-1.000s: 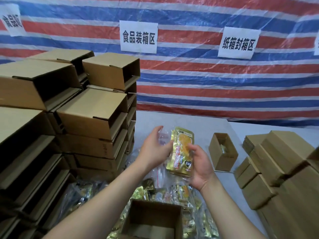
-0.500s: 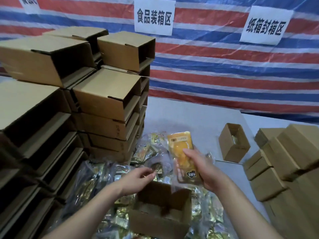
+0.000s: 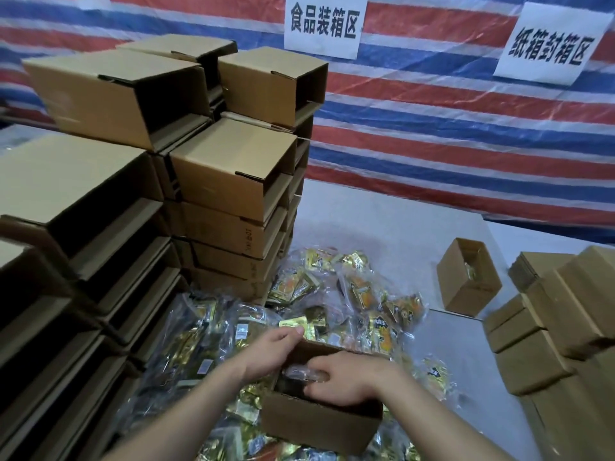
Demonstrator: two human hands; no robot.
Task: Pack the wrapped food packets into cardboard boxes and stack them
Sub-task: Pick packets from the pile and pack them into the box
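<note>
My right hand (image 3: 349, 377) is down inside the open cardboard box (image 3: 319, 424) in front of me, fingers closed over a clear-wrapped packet (image 3: 299, 372) that lies low in the box mouth; only its crinkled plastic end shows, so I cannot tell its long axis for sure, though what I see runs left to right across the box. My left hand (image 3: 273, 352) rests on the box's far left corner, fingers curled together over the rim, the thumb hidden. The box sits on top of the loose heap of gold and orange packets (image 3: 332, 304) spread over the near middle of the bench (image 3: 382, 221), its long side running left to right across my view. To my left, stacks of empty cartons (image 3: 213, 174) lie on their sides along the bench's left edge, their open mouths facing right. Near the right edge a small box (image 3: 466, 277) stands open and tilted, something gold inside. Closed boxes (image 3: 565, 314) are stacked in the near right corner. Behind the bench hangs a striped tarp (image 3: 449, 128) bearing two white paper signs (image 3: 324, 24)
</note>
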